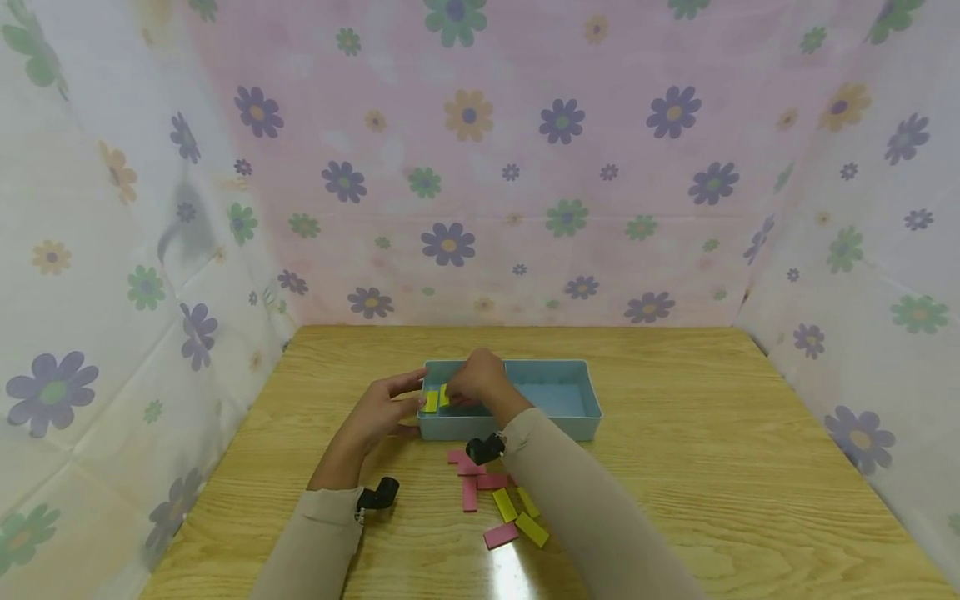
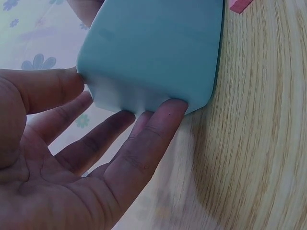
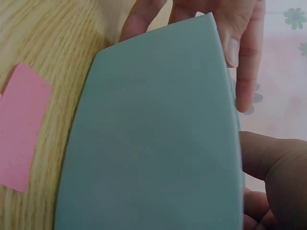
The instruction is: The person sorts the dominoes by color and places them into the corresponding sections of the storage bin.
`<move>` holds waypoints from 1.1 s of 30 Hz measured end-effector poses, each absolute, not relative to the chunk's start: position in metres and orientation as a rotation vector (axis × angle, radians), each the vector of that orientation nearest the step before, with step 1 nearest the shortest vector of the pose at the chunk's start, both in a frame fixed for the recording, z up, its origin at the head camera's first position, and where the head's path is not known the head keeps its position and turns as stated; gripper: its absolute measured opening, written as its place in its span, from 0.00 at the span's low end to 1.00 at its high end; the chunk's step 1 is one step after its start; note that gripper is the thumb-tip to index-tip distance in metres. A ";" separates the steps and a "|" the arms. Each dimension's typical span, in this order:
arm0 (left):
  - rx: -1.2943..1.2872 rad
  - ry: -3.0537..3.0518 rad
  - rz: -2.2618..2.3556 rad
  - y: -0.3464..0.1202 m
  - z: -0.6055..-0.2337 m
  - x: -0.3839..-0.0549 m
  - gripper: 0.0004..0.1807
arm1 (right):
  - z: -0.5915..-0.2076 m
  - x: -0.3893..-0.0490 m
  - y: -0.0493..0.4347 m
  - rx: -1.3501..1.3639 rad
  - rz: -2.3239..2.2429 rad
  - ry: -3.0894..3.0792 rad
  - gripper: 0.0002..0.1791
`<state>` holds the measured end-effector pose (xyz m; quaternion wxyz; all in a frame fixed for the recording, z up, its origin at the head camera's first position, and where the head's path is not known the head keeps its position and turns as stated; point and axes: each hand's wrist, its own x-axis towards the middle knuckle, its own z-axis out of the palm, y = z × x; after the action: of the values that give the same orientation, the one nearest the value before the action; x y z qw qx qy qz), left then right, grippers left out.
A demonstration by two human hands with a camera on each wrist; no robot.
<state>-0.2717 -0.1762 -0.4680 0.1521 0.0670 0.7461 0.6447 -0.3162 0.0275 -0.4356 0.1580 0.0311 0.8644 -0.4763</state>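
**Left compartment being worked; right-hand hold unconfirmed**

Clock centred on the light-blue, rectangular, plastic-looking divided box (image 1: 453, 429), twelve away from the person. Left hand (image 1: 378, 410) at nine: fingers spread, touching the end wall. Right hand (image 1: 480, 379) inside, towards ten: fingertips hidden, hold cannot be told. Flat yellow rectangular blocks (image 1: 431, 402) sit inside at nine; loose yellow blocks (image 1: 532, 530) and flat pink rectangular blocks (image 1: 469, 493) lie outside, around six to seven, on the wood-grain table (image 1: 712, 467). Advised: brace the end lightly, align each block with its neighbour, release before lifting out. No brand, label or writing legible.
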 end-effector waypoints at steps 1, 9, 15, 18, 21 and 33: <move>0.194 2.142 1.849 -0.176 -0.468 -0.272 0.32 | -0.437 -0.317 0.027 0.087 -1.361 2.471 0.06; 0.178 2.144 1.841 -0.177 -0.469 -0.272 0.32 | -0.442 -0.320 0.025 0.071 -1.280 2.517 0.07; 0.165 2.142 1.845 -0.176 -0.469 -0.272 0.32 | -0.440 -0.319 0.025 0.063 -1.139 2.601 0.11; 0.164 2.137 1.847 -0.177 -0.469 -0.272 0.32 | -0.440 -0.318 0.026 0.065 -1.169 2.589 0.12; 0.166 2.134 1.849 -0.176 -0.469 -0.273 0.32 | -0.441 -0.317 0.027 0.071 -1.215 2.566 0.14; 0.165 2.155 1.836 -0.175 -0.467 -0.272 0.32 | -0.440 -0.311 0.024 0.193 -1.508 2.331 0.34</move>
<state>-0.2716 -0.1748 -0.4671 0.1523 0.0577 0.7511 0.6398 -0.3112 0.0245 -0.4403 0.1786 0.0682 0.8241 -0.5332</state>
